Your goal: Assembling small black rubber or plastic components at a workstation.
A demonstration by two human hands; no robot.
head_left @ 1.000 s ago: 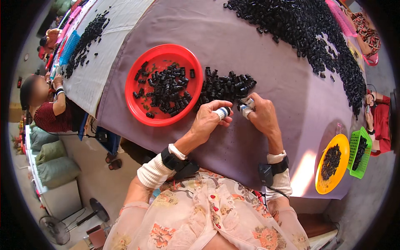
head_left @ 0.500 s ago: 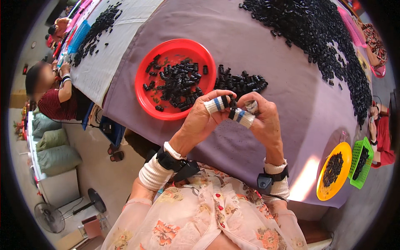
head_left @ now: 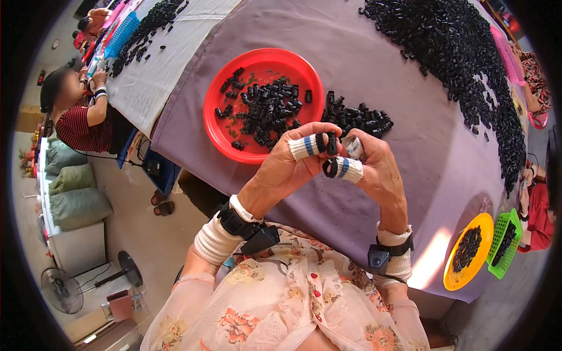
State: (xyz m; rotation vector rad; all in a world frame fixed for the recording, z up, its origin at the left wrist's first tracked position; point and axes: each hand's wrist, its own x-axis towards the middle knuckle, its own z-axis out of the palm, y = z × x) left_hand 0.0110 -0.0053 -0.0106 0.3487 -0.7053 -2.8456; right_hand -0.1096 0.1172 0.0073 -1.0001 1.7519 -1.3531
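My left hand (head_left: 280, 168) pinches a small black barrel-shaped plastic piece (head_left: 332, 143) upright between thumb and fingers, above the table. Close beside it, my right hand (head_left: 380, 167) has its fingers curled in; whatever they hold is hidden. Striped knit sleeves cover both thumbs, and a whitish wrap (head_left: 353, 147) is around a right finger. Beyond my left hand stands a red round tray (head_left: 219, 137) with many similar black pieces (head_left: 270, 108) in it. A small heap of such pieces (head_left: 366, 120) lies on the cloth right of the tray, just past my fingertips.
A large spread of black parts (head_left: 433, 41) covers the far right of the purple tablecloth (head_left: 263, 29). A yellow plate (head_left: 453, 278) and a green basket (head_left: 499, 266) with black bits stand at right. Another person (head_left: 82, 123) works at left. A fan (head_left: 61, 289) stands on the floor.
The thumbs have drawn apart slightly, and the black piece now shows upright in my left fingers. The whole view has shifted a little; tray and heaps look unchanged.
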